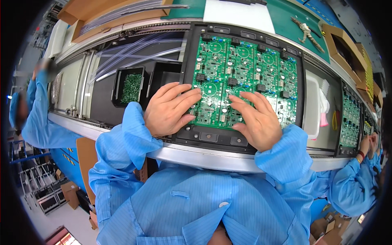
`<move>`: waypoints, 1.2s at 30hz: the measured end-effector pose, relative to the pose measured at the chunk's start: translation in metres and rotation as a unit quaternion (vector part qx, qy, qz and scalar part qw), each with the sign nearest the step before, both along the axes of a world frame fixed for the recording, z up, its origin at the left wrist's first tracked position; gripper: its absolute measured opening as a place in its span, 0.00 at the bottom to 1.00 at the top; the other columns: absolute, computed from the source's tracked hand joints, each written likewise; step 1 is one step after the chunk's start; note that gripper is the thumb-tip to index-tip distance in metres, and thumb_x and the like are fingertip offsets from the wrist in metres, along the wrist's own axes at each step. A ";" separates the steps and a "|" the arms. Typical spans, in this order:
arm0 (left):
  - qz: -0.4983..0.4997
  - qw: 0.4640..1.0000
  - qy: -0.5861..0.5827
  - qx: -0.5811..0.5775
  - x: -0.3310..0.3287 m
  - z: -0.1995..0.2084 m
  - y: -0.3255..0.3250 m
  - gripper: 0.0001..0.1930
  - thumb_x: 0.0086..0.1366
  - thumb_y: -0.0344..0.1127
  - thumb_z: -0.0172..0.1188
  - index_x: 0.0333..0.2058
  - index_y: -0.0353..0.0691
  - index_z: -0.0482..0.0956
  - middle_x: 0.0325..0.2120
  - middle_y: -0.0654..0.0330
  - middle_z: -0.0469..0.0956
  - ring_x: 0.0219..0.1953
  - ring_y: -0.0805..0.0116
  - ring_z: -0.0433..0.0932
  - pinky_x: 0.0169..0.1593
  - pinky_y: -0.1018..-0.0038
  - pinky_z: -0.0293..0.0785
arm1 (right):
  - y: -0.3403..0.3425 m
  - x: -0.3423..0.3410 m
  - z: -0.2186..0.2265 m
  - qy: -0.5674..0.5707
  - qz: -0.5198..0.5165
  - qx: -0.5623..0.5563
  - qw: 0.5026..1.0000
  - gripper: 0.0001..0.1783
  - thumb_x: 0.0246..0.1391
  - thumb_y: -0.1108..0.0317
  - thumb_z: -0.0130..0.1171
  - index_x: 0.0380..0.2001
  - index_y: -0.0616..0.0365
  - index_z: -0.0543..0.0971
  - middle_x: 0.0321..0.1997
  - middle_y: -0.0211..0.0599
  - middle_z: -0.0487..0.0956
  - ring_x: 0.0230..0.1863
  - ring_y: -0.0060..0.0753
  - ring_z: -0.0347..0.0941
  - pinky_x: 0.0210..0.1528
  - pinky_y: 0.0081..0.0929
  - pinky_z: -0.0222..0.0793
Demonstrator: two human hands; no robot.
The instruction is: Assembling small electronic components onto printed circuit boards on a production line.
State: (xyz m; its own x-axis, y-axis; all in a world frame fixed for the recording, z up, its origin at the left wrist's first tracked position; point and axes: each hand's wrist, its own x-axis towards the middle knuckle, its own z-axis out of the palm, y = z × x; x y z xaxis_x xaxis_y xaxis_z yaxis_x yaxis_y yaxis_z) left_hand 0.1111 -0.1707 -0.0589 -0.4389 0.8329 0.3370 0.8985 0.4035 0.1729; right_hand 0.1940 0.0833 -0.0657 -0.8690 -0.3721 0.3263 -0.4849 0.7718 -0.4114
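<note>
A panel of green circuit boards, fitted with black blocks, blue parts and white connectors, lies in a black frame carrier in front of me. My left hand rests at the panel's left edge, fingers stretched over the lower left board and thumb apart. Over the lower middle boards is my right hand, its fingers spread and slightly bent, with the thumb apart. Nothing shows held in either hand. Whether the fingertips press on small parts cannot be made out.
Left of the carrier stands a black bin of small green parts, beside another black bin. Clear plastic tubes lie behind them. A white tray stands on the right. Co-workers' hands are at a farther carrier.
</note>
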 end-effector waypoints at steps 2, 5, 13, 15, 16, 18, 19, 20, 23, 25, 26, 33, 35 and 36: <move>-0.001 1.000 -0.006 -0.002 -0.002 0.000 0.002 0.22 0.54 0.40 0.57 0.47 0.37 0.73 0.46 0.60 0.75 0.50 0.62 0.70 0.58 0.64 0.61 | 0.000 -0.001 -0.005 0.021 0.000 0.020 1.000 0.28 0.36 0.69 0.64 0.46 0.57 0.71 0.55 0.30 0.72 0.54 0.39 0.66 0.60 0.39 0.57; -0.003 1.000 0.000 -0.023 -0.002 0.001 0.004 0.23 0.54 0.39 0.57 0.48 0.36 0.72 0.48 0.60 0.75 0.50 0.63 0.71 0.58 0.65 0.61 | -0.001 -0.001 -0.006 0.030 -0.004 0.061 0.998 0.28 0.38 0.64 0.64 0.46 0.57 0.71 0.55 0.30 0.72 0.54 0.38 0.65 0.62 0.42 0.55; -0.016 0.999 0.007 -0.027 -0.002 0.002 0.007 0.22 0.55 0.38 0.56 0.48 0.34 0.72 0.49 0.58 0.74 0.50 0.62 0.71 0.58 0.65 0.61 | 0.027 0.010 0.000 0.068 -0.035 -0.030 0.997 0.28 0.41 0.59 0.63 0.47 0.56 0.71 0.53 0.35 0.71 0.51 0.43 0.67 0.58 0.40 0.58; -0.009 0.999 0.006 -0.031 0.002 0.003 0.005 0.22 0.55 0.38 0.56 0.48 0.34 0.72 0.49 0.58 0.74 0.50 0.62 0.71 0.57 0.65 0.61 | 0.050 0.025 0.008 0.061 -0.109 -0.010 0.992 0.27 0.42 0.57 0.62 0.47 0.55 0.73 0.50 0.40 0.72 0.50 0.45 0.67 0.56 0.39 0.60; -0.012 1.000 0.005 -0.028 0.002 0.002 0.008 0.22 0.55 0.38 0.56 0.48 0.34 0.72 0.49 0.58 0.74 0.50 0.62 0.72 0.57 0.65 0.62 | 0.063 0.035 0.007 0.063 -0.111 -0.009 0.992 0.27 0.42 0.57 0.62 0.47 0.55 0.73 0.50 0.40 0.72 0.50 0.45 0.67 0.56 0.39 0.60; -0.015 1.000 0.004 -0.027 0.003 0.002 0.009 0.22 0.55 0.38 0.56 0.48 0.34 0.72 0.49 0.57 0.74 0.50 0.62 0.72 0.57 0.65 0.62 | 0.079 0.048 0.002 0.046 -0.187 0.050 0.980 0.26 0.42 0.58 0.62 0.47 0.55 0.74 0.48 0.43 0.72 0.49 0.47 0.66 0.55 0.39 0.61; -0.017 0.999 0.005 -0.029 0.003 0.001 0.008 0.22 0.55 0.38 0.56 0.48 0.34 0.72 0.49 0.57 0.74 0.50 0.62 0.72 0.57 0.65 0.62 | 0.080 0.050 0.000 0.046 -0.188 0.047 0.980 0.26 0.42 0.58 0.62 0.47 0.55 0.74 0.48 0.43 0.72 0.49 0.47 0.66 0.55 0.39 0.61; -0.016 1.000 0.007 -0.023 0.003 0.000 0.007 0.22 0.55 0.38 0.56 0.48 0.34 0.72 0.49 0.57 0.74 0.50 0.61 0.72 0.56 0.65 0.63 | 0.082 0.051 -0.001 0.043 -0.187 0.054 0.980 0.26 0.42 0.58 0.62 0.47 0.55 0.74 0.48 0.42 0.72 0.49 0.46 0.66 0.56 0.39 0.60; -0.014 1.000 0.010 -0.004 0.004 -0.003 0.004 0.22 0.55 0.38 0.56 0.48 0.33 0.72 0.49 0.56 0.74 0.49 0.60 0.72 0.55 0.66 0.64 | 0.085 0.054 -0.004 0.031 -0.183 0.075 0.980 0.27 0.42 0.58 0.61 0.48 0.55 0.73 0.49 0.40 0.72 0.51 0.44 0.66 0.57 0.39 0.60; -0.016 1.000 0.016 -0.013 0.004 -0.001 0.006 0.22 0.55 0.38 0.56 0.48 0.33 0.72 0.48 0.56 0.74 0.49 0.60 0.73 0.54 0.66 0.65 | 0.085 0.054 -0.004 0.028 -0.182 0.093 0.979 0.28 0.42 0.57 0.61 0.48 0.56 0.72 0.49 0.40 0.72 0.51 0.43 0.66 0.57 0.39 0.59; -0.016 0.999 0.022 -0.019 0.004 0.000 0.007 0.22 0.55 0.38 0.56 0.47 0.33 0.72 0.48 0.56 0.74 0.49 0.59 0.73 0.54 0.66 0.65 | 0.085 0.054 -0.003 0.025 -0.179 0.112 0.977 0.28 0.42 0.57 0.61 0.48 0.56 0.72 0.49 0.39 0.72 0.52 0.42 0.66 0.58 0.39 0.59; -0.021 0.999 0.029 0.001 0.004 0.002 0.006 0.22 0.54 0.38 0.56 0.47 0.33 0.72 0.46 0.56 0.75 0.49 0.57 0.73 0.53 0.66 0.66 | 0.056 0.036 0.002 0.041 -0.081 0.072 0.993 0.29 0.44 0.54 0.59 0.49 0.57 0.70 0.49 0.34 0.73 0.55 0.35 0.65 0.61 0.40 0.56; -0.011 0.999 0.027 0.017 -0.001 0.003 0.009 0.22 0.54 0.38 0.56 0.48 0.33 0.72 0.46 0.56 0.75 0.49 0.58 0.72 0.53 0.66 0.66 | 0.053 0.033 0.001 0.037 -0.076 0.081 0.993 0.30 0.44 0.54 0.59 0.49 0.57 0.70 0.50 0.35 0.73 0.55 0.36 0.65 0.61 0.40 0.57; 0.002 0.999 0.022 0.033 -0.004 0.004 0.010 0.23 0.54 0.38 0.56 0.48 0.34 0.72 0.46 0.56 0.75 0.49 0.58 0.72 0.53 0.66 0.66 | 0.051 0.030 -0.001 0.031 -0.067 0.090 0.993 0.30 0.45 0.53 0.59 0.50 0.57 0.70 0.50 0.35 0.72 0.54 0.37 0.65 0.60 0.40 0.57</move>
State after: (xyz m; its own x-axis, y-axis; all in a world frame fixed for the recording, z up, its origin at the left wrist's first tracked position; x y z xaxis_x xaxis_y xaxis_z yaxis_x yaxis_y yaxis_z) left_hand 0.1072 -0.1609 -0.0551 -0.4248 0.8066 0.4110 0.9047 0.3952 0.1593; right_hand 0.2245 0.1345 -0.0667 -0.8950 -0.3113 0.3194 -0.3929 0.8893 -0.2342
